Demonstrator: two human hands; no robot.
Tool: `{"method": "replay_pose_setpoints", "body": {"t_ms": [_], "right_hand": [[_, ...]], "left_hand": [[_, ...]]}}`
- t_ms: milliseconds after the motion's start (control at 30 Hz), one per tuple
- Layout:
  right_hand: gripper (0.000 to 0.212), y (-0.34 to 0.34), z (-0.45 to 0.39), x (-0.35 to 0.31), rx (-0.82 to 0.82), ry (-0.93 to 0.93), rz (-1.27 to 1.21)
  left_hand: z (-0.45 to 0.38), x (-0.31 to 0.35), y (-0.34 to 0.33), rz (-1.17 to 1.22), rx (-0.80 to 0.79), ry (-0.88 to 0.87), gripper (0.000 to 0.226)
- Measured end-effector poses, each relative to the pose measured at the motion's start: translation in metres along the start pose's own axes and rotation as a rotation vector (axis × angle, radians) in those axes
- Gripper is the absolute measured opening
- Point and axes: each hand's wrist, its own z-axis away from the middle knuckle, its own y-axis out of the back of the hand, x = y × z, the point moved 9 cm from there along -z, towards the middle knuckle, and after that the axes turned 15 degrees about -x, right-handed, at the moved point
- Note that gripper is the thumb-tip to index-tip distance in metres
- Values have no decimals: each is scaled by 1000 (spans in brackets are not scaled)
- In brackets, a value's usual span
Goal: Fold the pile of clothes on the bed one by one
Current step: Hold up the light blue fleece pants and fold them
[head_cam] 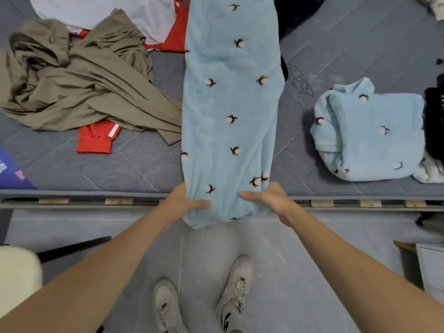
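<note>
A long light-blue fleece garment (230,104) with small dark-and-white flower marks lies stretched lengthwise across the grey mattress (144,162), its near end hanging over the bed's front edge. My left hand (185,200) grips the near end's left side, thumb on top. On the right side, my right hand (269,195) grips the same end. A matching light-blue fleece piece (374,135) sits folded on the mattress to the right. An olive-brown garment (79,80) lies crumpled at the left, with a red-and-white garment (98,138) partly under it.
A white and red garment (125,18) lies at the back left, dark clothes (434,121) at the right edge. A blue item (12,174) shows at the left. The bed's slatted frame (322,203) runs along the front. My shoes (236,289) stand on the grey tiled floor.
</note>
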Motion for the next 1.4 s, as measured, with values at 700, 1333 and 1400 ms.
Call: {"method": "replay_pose_setpoints", "body": {"t_ms": [700, 1333, 1400], "right_hand": [[48, -53, 52, 68, 54, 22, -133], [102, -37, 61, 82, 328, 369, 377], [90, -40, 59, 85, 355, 351, 417]], "left_hand": [[30, -94, -32, 260, 9, 39, 46], [14, -126, -48, 347, -110, 211, 43], [18, -129, -48, 405, -87, 189, 47]]}}
